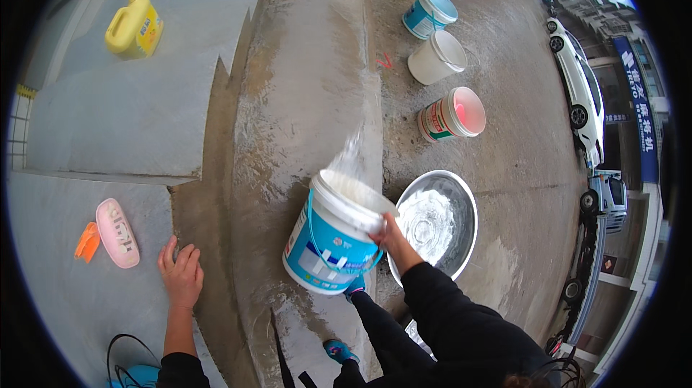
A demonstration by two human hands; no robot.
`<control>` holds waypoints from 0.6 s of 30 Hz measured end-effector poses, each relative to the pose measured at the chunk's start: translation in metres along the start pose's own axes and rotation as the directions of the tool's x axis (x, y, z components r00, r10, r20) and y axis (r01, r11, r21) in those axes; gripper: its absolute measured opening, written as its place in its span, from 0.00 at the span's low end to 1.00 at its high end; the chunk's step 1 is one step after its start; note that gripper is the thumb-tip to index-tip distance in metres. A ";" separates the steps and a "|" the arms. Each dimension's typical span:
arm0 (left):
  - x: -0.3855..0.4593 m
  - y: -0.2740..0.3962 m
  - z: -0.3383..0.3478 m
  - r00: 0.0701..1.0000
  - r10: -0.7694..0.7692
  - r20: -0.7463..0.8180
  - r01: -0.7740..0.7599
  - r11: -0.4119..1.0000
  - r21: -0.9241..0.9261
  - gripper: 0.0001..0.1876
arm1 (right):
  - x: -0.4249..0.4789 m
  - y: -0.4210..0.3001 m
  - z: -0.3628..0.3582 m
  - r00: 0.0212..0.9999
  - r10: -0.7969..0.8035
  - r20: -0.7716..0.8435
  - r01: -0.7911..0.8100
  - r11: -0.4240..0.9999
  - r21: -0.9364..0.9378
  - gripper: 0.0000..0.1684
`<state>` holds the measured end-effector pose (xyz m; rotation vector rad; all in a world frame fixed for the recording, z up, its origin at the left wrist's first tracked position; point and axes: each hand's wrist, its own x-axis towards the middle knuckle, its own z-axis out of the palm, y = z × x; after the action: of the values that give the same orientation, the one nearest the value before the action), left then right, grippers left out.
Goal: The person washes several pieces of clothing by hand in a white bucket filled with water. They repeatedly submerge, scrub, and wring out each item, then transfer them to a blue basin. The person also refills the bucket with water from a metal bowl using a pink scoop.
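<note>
My right hand point(388, 234) grips the rim of a large blue-and-white plastic paint bucket point(332, 250). The bucket is tilted, and water point(348, 155) splashes from its mouth over wet concrete. Its blue handle hangs loosely down its side. Just right of it stands a round stainless steel basin point(468, 193) with rippling water inside. My left hand point(183, 274) holds nothing, its fingers slightly bent and apart above the edge of the grey raised slab. Nearest to that hand lie a pink oval plastic scrubbing brush point(117, 234) and a crumpled orange piece point(86, 242).
A yellow pump jug point(138, 28) stands on the stepped slab point(113, 128). Along the pavement stand a red-and-white bucket point(446, 118), a white bucket point(430, 64) and a blue bucket point(424, 18). A white car point(581, 85) and a truck point(608, 199) are at the right.
</note>
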<state>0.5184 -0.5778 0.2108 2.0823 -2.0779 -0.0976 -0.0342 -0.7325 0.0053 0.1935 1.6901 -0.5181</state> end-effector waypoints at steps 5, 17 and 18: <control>-0.011 -0.010 -0.012 1.000 0.002 0.026 -0.004 0.997 0.077 0.19 | -0.044 -0.053 0.086 0.986 -0.117 -0.120 0.104 0.988 -0.110 0.34; -0.010 0.000 -0.007 1.000 -0.016 0.013 0.016 0.999 0.051 0.18 | -0.169 -0.099 0.065 0.921 -0.383 0.073 0.364 0.911 0.194 0.34; -0.010 0.001 -0.007 1.000 -0.010 0.007 0.009 0.999 0.050 0.18 | -0.171 -0.095 0.057 0.919 -0.382 0.098 0.360 0.914 0.190 0.34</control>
<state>0.5184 -0.5676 0.2167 2.1237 -2.0960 -0.0557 0.0103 -0.8144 0.1872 -0.0457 1.5562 -0.9411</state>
